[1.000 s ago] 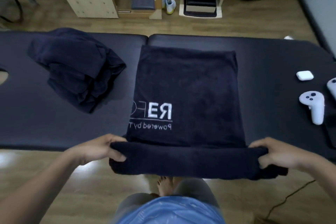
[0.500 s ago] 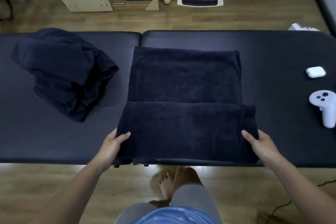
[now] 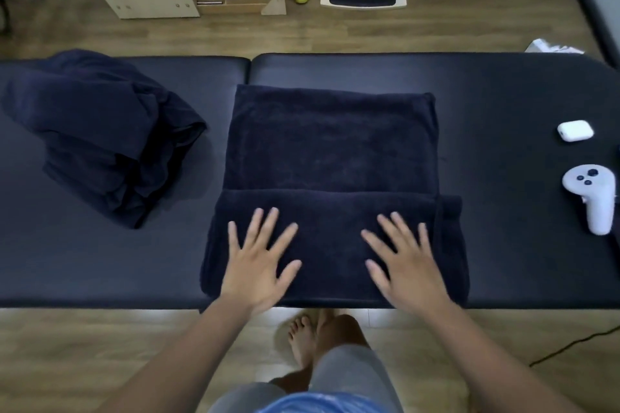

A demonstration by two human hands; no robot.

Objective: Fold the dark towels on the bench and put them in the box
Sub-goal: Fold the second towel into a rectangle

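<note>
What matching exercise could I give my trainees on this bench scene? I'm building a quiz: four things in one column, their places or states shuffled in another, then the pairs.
Things:
1. partly folded towel
2. crumpled towel pile
3. white controller
4. small white case

Places or states:
A. far right, nearer the bench's front edge
B. under both flat hands
C. far right, further back
D. heaped at the left end of the bench

Pairs: 1-B, 2-D, 3-A, 4-C. The left hand and right hand lie open on the folded-over flap.
</note>
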